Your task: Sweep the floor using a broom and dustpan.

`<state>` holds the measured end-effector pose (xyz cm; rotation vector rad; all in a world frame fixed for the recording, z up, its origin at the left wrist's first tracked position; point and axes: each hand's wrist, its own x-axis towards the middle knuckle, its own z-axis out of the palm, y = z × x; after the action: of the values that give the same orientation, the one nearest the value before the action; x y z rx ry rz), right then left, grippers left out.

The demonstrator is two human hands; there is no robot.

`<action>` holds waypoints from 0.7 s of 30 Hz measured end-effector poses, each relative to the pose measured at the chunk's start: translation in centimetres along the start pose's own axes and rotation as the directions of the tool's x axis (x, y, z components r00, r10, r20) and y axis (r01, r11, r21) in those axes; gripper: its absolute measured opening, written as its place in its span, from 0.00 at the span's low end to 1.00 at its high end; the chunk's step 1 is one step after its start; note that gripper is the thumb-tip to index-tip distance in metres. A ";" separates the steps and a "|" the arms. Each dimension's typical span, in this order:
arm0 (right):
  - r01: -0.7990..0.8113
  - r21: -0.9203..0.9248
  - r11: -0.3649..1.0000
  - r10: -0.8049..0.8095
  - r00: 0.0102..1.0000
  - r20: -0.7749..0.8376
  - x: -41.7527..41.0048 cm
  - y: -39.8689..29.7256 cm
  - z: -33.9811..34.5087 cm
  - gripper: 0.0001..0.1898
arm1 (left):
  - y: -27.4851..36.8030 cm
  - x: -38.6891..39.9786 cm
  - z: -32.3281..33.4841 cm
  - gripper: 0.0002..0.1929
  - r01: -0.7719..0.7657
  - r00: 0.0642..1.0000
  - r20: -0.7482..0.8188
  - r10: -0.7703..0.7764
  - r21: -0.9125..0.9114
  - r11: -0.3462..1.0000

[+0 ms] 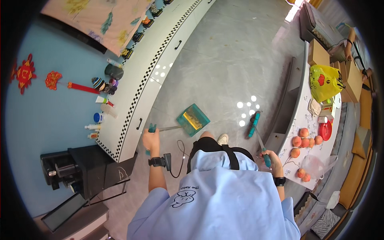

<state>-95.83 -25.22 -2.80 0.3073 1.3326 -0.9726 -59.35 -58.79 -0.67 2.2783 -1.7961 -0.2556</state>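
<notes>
My left hand (151,139) is closed around the teal handle of a long-handled dustpan. The dustpan's teal pan (198,115) rests on the grey floor ahead of me, with a yellow comb strip and some greyish debris inside. In my right hand (271,159) is the teal grip of a broom, whose pole slants away from me. The broom's teal head (254,124) is at the floor to the right of the pan, apart from it, near bright spots of light.
A long white cabinet (144,99) runs along the left. At the right stands a table (288,171) bearing peaches (304,132), a yellow plastic bag (325,82) and cardboard boxes (352,79). Another person's arm (349,45) shows beyond the boxes. A black stand (96,171) is at lower left.
</notes>
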 end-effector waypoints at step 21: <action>0.105 0.837 0.537 -0.196 0.981 0.002 8.2 -22.3 -0.9 0.08 | 16.2 12.1 7.9 0.19 0.253 0.967 0.026 -0.253 -0.176 0.951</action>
<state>-113.44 -41.19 -3.13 0.8769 0.7045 -1.7354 -73.79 -74.72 -3.56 2.3747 -1.4151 -0.4450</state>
